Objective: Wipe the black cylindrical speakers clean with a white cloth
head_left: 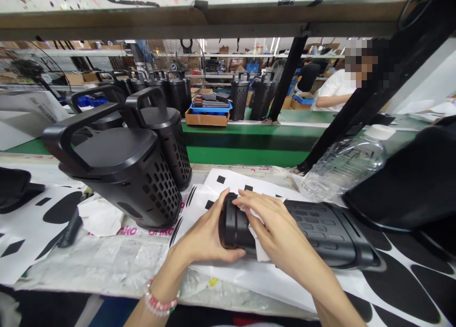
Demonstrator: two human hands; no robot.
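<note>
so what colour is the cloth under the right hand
White, pressed by the right hand onto the black housing; head view.

Two tall black perforated plastic housings with carry handles [138, 161] stand at left; a clear plastic water bottle [344, 165] lies at right, beyond it a green conveyor belt [249, 137].

On the worktop [107, 265] before me a speaker [320, 232] lies on its side on the sheets [249, 180], my left hand [210, 237] at its near end and my right hand [278, 232] on top over a cloth [258, 244]. Left of it stand two upright speakers [131, 180], one behind the other. A bottle [342, 168] lies behind to the right, with the conveyor [249, 142] beyond and more speakers [249, 97] on its far side.
</note>
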